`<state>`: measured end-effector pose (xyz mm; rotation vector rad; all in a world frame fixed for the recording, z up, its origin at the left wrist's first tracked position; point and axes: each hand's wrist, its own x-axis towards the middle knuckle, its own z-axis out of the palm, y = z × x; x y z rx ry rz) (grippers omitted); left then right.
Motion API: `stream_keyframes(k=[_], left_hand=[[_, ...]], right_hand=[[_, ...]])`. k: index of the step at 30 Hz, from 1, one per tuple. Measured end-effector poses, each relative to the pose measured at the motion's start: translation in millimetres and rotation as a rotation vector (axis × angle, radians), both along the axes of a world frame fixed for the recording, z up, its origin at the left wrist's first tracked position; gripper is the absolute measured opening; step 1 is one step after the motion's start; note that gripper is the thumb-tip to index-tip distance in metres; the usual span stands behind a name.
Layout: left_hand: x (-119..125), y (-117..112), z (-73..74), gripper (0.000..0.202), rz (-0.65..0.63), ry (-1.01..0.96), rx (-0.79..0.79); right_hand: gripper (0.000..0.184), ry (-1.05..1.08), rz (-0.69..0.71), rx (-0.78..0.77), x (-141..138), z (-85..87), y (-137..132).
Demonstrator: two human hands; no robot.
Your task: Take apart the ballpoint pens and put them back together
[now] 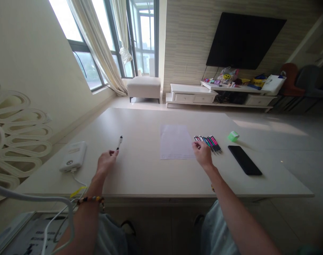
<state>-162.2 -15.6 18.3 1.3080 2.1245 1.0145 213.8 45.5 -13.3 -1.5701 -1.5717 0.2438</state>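
Observation:
My left hand [107,162] is closed in a pinch on the lower end of a white pen with black ends [120,142], over the left part of the white table [140,173]. At the right edge of a white sheet of paper [176,141] is my right hand [203,153], its thumb and fingertips drawn together. Whatever those fingertips may hold is too small to make out. Just beyond and to the right of this hand lies a row of several colourful pens [212,143], some of them partly hidden by it.
A black phone-like slab [244,160] and a small green-and-white object [233,136] lie at the right. On the left is a white power bank [74,156] with a cable running off the table's front edge. Beyond stand an ottoman [144,88] and a TV cabinet [191,97].

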Motion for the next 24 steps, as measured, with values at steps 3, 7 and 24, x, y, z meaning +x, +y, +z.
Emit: stream_keyframes(k=[3, 7, 24], left_hand=[[41.1, 6.4, -8.3, 0.038, -0.259, -0.391, 0.022], [112.6, -3.0, -20.1, 0.038, -0.629, -0.634, 0.019], [131.4, -9.7, -11.3, 0.026, -0.918, 0.721, 0.410]], right_hand=[[0.042, 0.252, 0.301, -0.188, -37.2, 5.7, -26.8], [0.050, 0.511, 0.675, -0.389, -75.6, 7.0, -54.4], [0.056, 0.566, 0.844, -0.784, -51.4, 20.2, -56.6]])
